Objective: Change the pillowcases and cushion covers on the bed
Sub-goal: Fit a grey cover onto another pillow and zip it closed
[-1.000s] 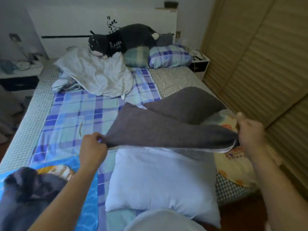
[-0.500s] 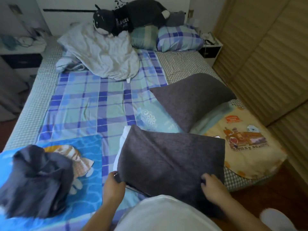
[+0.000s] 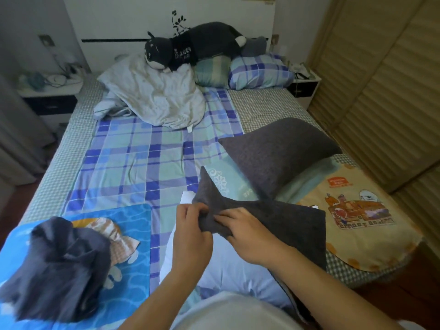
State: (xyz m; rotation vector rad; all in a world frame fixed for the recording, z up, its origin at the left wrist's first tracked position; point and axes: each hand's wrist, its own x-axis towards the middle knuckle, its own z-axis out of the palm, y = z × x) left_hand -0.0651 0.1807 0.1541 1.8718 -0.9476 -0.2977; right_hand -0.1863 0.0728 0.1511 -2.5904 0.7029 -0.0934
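Grey cushion cover (image 3: 281, 220) sits at the near edge of the bed, partly over a white pillow insert (image 3: 228, 272) that lies just in front of the person; the insert's far corner pokes out white at the cover's left side, and the cover's far-left corner sticks up in a point. Left hand (image 3: 190, 234) has fingers curled, pinching the cover's bunched near-left edge; right hand (image 3: 247, 236) is just beside it, almost touching, fingers & thumb also curled onto the same bunched edge. Both forearms come in from the bottom of the view. Behind the cover, a 2nd grey cushion (image 3: 278, 151) leans tilted on a pale teal pillow (image 3: 228, 179), w/ a cream cartoon-print pillowcase (image 3: 362, 225) spread flat at the bed's right near corner. Left of the hands: a blue pillow (image 3: 133, 265) w/ a crumpled dark grey cloth (image 3: 59, 265) heaped on it. Blue plaid sheet (image 3: 133, 163) covers the bed's middle. At the head end: a rumpled off-white pillow (image 3: 154, 96), a dark plush toy (image 3: 190, 48) lying across it & a green-striped pillow (image 3: 212, 72), plus a blue plaid pillow (image 3: 259, 72) to the right. Nightstands on both sides: left one (image 3: 47, 96) cluttered, items too small to tell; right one (image 3: 303, 89) next to the slatted wardrobe doors (image 3: 385, 91).
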